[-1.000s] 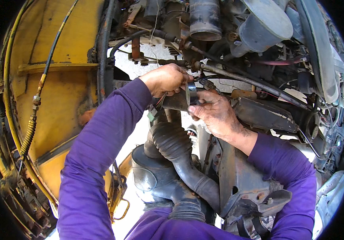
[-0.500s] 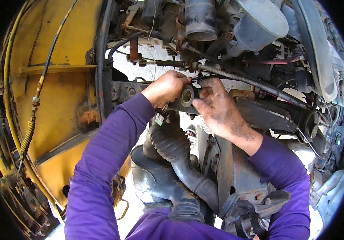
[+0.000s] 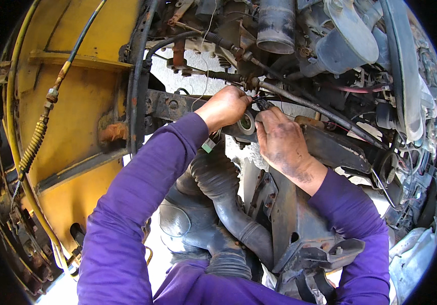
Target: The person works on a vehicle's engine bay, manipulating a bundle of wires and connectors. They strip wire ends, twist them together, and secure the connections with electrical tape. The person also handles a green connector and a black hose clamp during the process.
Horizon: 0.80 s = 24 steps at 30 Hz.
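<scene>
My left hand is closed in a pinch on thin dark wires, just below a long rod. My right hand is beside it, fingers bent together around something dark at their tips that I cannot make out. Between the hands is a roll of black tape with a pale core, close to my right thumb; what holds it up is hidden. Below my left wrist hangs a small white-and-green connector on thin wires.
A ribbed black hose and a dark rounded canister lie below the hands. On the left stands a yellow metal panel with cables. A dark frame beam crosses behind my hands. A grey reservoir sits upper right.
The view has shifted, so the machinery appears slightly moved. My right fingers have come together and forward, where before they were more spread. My left hand keeps its pinch.
</scene>
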Available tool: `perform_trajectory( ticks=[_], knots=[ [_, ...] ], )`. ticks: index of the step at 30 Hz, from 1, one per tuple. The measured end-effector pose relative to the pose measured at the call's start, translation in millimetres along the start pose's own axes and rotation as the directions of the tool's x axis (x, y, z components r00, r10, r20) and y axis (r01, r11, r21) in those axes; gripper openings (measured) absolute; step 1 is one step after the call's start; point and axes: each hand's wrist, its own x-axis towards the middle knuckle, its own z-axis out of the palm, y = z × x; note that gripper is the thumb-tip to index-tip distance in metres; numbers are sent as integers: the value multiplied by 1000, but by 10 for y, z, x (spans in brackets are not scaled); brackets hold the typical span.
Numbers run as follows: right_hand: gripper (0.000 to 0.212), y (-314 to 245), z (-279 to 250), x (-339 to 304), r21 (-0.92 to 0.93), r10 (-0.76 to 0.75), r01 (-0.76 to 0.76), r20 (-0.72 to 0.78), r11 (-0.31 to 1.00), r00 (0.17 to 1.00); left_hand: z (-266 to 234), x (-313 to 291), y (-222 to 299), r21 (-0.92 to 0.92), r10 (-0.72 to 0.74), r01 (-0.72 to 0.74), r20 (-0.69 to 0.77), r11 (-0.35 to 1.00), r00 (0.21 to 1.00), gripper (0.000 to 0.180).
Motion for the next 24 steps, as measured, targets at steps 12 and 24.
perform_trajectory(
  ticks=[12,24],
  knots=[
    [25,112,-388,488,-387,-292,410,328,826,898,82,11,-65,-34,20,-22,-61,999,998,34],
    [22,162,-651,254,251,57,-116,229,961,972,-2,91,153,-350,-250,292,160,890,955,31]
  ],
)
